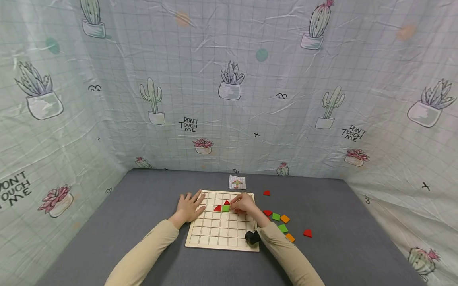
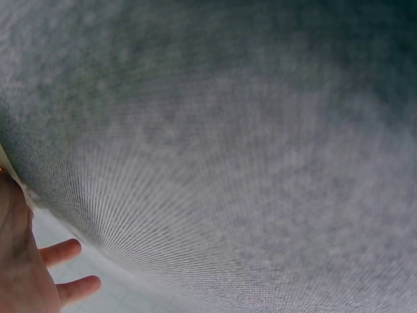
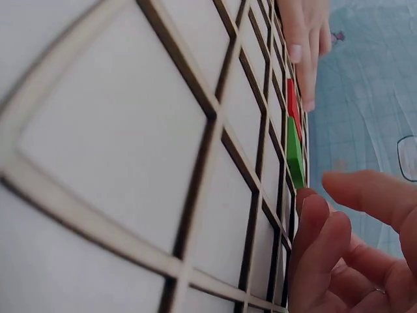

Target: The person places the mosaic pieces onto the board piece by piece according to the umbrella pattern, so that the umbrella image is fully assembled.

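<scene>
My left hand (image 1: 187,207) rests with spread fingers on the left edge of a wooden grid board (image 1: 211,240). Over the board's upper right part, my right hand (image 1: 244,203) bends its fingers down beside a green square tile (image 1: 225,208). A red quarter-round tile (image 1: 218,208) lies left of the green one, and a red triangular tile (image 1: 227,202) above it. In the right wrist view, the right hand's thumb (image 3: 365,192) stands slightly apart from the fingertips by the green tile's end. No piece shows between them. The left wrist view shows mostly grey cloth and some fingers.
Right of the board lie loose tiles: a green square (image 1: 276,217), an orange square (image 1: 284,218), a red piece (image 1: 307,233) and several others. A small pattern card (image 1: 237,182) sits behind the board. A black device (image 1: 252,237) is at the right wrist. A printed curtain surrounds the grey table (image 1: 154,258).
</scene>
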`<state>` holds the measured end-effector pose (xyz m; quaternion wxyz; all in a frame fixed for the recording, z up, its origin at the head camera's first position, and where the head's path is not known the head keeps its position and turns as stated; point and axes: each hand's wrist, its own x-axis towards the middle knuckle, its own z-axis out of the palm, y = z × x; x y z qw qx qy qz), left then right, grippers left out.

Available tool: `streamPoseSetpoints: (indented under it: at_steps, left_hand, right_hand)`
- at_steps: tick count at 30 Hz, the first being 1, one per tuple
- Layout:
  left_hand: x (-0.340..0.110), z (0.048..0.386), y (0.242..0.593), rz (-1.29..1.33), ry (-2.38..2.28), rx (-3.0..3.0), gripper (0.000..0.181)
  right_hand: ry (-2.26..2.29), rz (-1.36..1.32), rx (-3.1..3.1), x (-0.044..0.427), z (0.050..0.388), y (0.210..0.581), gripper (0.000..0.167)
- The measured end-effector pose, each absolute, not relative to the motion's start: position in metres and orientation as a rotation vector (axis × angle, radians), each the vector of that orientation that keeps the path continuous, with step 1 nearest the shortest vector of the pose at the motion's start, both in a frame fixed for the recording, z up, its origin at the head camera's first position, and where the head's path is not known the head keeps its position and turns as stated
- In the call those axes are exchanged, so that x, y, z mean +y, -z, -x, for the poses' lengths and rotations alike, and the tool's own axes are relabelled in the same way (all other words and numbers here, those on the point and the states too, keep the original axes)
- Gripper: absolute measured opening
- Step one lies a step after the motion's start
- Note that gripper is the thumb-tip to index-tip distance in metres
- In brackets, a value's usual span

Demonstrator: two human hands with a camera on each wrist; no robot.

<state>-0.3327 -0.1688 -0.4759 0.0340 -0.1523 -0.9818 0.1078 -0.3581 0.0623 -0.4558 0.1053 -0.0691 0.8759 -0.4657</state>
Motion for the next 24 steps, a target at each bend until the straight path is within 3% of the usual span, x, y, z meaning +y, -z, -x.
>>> streamPoseSetpoints:
  at_steps: [24]
  left_hand:
    - [-0.1692, 0.3333, 0.4773, 0.469, -0.310, -3.023, 0.055]
  right_hand:
    - [1.331, 0.231, 2.601, 0.0584, 0.3602, 0.4607, 0.015]
